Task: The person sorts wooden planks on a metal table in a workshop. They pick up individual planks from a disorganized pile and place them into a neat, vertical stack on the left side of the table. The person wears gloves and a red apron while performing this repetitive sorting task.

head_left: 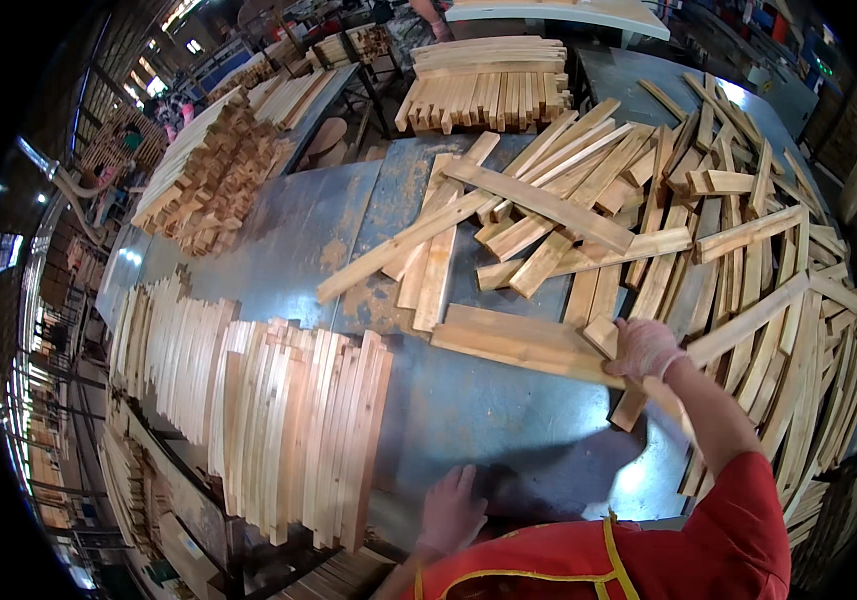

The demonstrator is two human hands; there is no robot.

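Note:
My right hand [646, 350], in a pale glove, is closed at the right end of a wide wooden board [524, 338], which lies slanting across the metal table. Short wooden strips crowd round its fingers, so their exact grip is partly hidden. My left hand [452, 508] is low in the middle, near the table's front edge, fingers stretched out with nothing in them. To its left lies a row of wooden strips [294, 430] set side by side. A loose heap of strips [569, 195] spreads over the right half of the table, criss-crossed at many angles.
The metal table [489, 410] shows bare between the row and the heap. A stack of sticks [214, 175] stands at the far left, another neat stack [489, 90] at the back. A white-topped table [564, 14] is beyond. Another person [174, 112] is at the far left.

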